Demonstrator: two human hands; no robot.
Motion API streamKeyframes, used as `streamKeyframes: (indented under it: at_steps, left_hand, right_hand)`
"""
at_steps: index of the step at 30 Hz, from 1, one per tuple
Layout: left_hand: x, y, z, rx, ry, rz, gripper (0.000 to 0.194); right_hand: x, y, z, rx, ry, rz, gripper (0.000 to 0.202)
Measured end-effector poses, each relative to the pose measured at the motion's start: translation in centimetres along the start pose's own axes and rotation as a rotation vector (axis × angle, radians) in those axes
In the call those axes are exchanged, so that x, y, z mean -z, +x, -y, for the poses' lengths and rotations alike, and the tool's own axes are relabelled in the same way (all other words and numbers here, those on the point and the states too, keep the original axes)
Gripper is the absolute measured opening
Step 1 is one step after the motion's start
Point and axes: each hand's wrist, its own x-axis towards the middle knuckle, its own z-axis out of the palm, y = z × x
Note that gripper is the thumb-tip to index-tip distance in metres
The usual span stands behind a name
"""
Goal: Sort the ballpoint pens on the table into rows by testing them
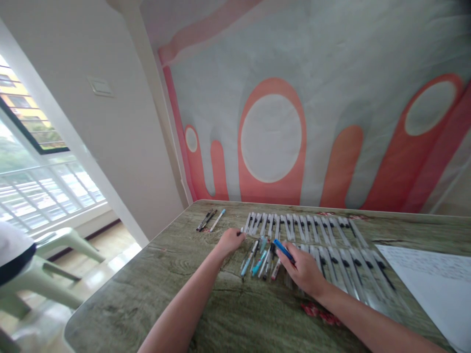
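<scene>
My right hand (305,268) is closed around a blue pen (284,251), whose end points up and left above a loose pile of pens (262,260). The pile mixes light blue, white, black and red-marked pens. My left hand (230,241) is closed in a pinch at the pile's upper left. A short black-and-white end, looking like a pen (240,232), shows at its fingertips; the rest is hidden. Beyond the hands, clear pens with dark parts form a back row (301,228). A front row of clear pens (346,269) runs right from behind my right hand.
Two dark pens (206,220) and a white pen with a light blue end (218,220) lie at the table's far left. A written sheet of paper (430,289) is at the right. Green stools (55,269) and part of a person (14,250) are beyond the left edge.
</scene>
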Motion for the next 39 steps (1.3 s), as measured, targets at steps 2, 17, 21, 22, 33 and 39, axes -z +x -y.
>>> streamKeyframes:
  at_steps: [2, 17, 21, 22, 33, 39]
  left_hand:
    - [0.2, 0.0, 0.1, 0.012, 0.046, -0.074, 0.033]
    - [-1.2, -0.2, 0.1, -0.03, 0.127, -0.178, 0.022]
    - [-1.3, -0.4, -0.2, -0.044, 0.098, -0.143, 0.024]
    - [-1.3, -0.4, -0.3, -0.05, 0.09, -0.136, 0.025]
    - [-1.4, -0.5, -0.7, -0.119, -0.002, -0.045, 0.03]
    - [-1.0, -0.6, -0.6, -0.119, 0.041, -0.038, 0.027]
  right_hand:
    - [-0.1, 0.0, -0.1, -0.001, -0.005, -0.003, 0.032]
    - [-0.4, -0.1, -0.2, -0.002, -0.007, -0.008, 0.034]
    - [-0.3, -0.1, -0.2, 0.013, -0.02, -0.02, 0.035]
    - [-0.4, -0.1, -0.2, 0.014, -0.022, -0.019, 0.035]
    - [-0.5, -0.1, -0.3, 0.014, -0.04, -0.008, 0.032]
    - [-0.5, -0.2, -0.4, 0.021, -0.043, -0.016, 0.031]
